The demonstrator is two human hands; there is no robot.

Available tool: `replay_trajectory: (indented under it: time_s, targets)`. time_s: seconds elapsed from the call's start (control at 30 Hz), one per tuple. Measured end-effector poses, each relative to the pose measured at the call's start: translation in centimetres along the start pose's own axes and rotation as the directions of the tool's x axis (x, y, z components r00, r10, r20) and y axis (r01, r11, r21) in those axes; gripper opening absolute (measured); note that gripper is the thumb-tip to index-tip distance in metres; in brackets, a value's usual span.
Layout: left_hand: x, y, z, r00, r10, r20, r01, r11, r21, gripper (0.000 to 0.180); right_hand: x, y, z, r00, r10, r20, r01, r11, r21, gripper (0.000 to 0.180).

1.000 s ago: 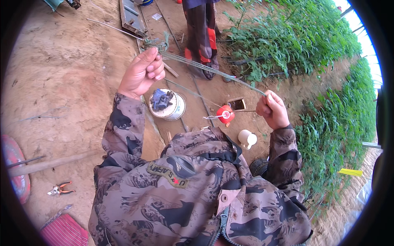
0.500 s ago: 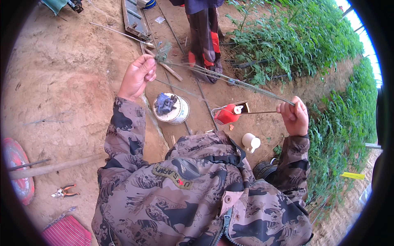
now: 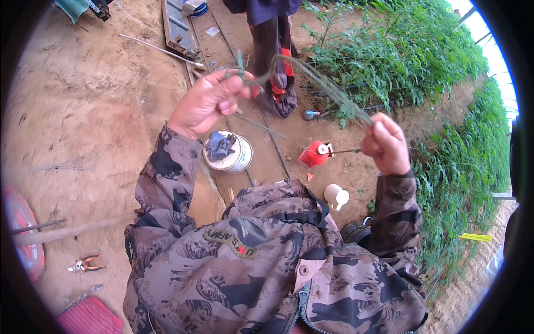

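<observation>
My left hand [image 3: 214,103] is closed in a pinch on one end of a green cord [image 3: 328,83], with a short loose end sticking up above the fingers. My right hand [image 3: 386,146] grips the other end of the cord between thumb and fingers. Between the hands, the doubled strands arch upward in a slack curve, a little blurred. A thinner strand runs down from near my left hand toward a red bottle [image 3: 315,155] on the ground. From that bottle a thin dark line leads to my right hand; I cannot tell whether it is held.
On the soil stand a white bucket [image 3: 240,160] with a bluish cloth on top and a white mug [image 3: 336,195]. Orange-handled pruning shears [image 3: 87,263] lie at left. Ahead stands another person [image 3: 266,44]. Leafy green plants [image 3: 367,61] grow at right.
My hands have come closer together, the left moving right and the right slightly left. The cord, stretched taut before, now bows upward slackly.
</observation>
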State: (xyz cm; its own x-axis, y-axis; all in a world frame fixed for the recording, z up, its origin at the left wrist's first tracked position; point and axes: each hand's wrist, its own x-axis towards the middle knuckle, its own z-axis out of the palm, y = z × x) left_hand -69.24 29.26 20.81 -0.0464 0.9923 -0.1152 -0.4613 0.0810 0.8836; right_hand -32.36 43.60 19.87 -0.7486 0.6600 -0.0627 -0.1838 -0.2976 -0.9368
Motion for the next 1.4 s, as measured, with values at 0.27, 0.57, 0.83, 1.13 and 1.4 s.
replay_trajectory:
  time_s: [0.27, 0.57, 0.83, 1.13, 1.4]
  targets:
    - [3.9, 0.8, 5.6, 0.981, 0.190, -0.051, -0.157, 0.913, 0.378, 0.030, -1.3, -1.6, -0.5, 0.996, -0.055, -0.069, 0.058, 0.997, 0.046, 0.012]
    - [5.2, 2.3, 7.1, 0.967, 0.251, 0.053, -0.252, 0.888, 0.384, 0.045, -3.3, -1.1, -1.8, 0.977, -0.202, -0.066, 0.206, 0.977, 0.057, 0.021]
    - [4.7, 2.7, 6.8, 0.983, 0.115, 0.140, -0.165, 0.888, 0.429, 0.045, -2.0, -2.4, 0.0, 0.998, -0.022, 0.065, 0.021, 1.000, 0.018, 0.017]
    - [4.7, 0.5, 7.1, 0.975, -0.048, 0.217, -0.064, 0.874, 0.481, 0.044, 2.5, -6.9, 6.5, 0.956, 0.199, 0.216, -0.178, 0.977, -0.114, 0.048]
    - [5.0, -3.4, 9.2, 0.937, 0.146, 0.317, -0.171, 0.984, 0.054, 0.063, 4.3, -7.8, 8.2, 0.968, 0.097, 0.233, -0.113, 0.992, 0.058, 0.037]
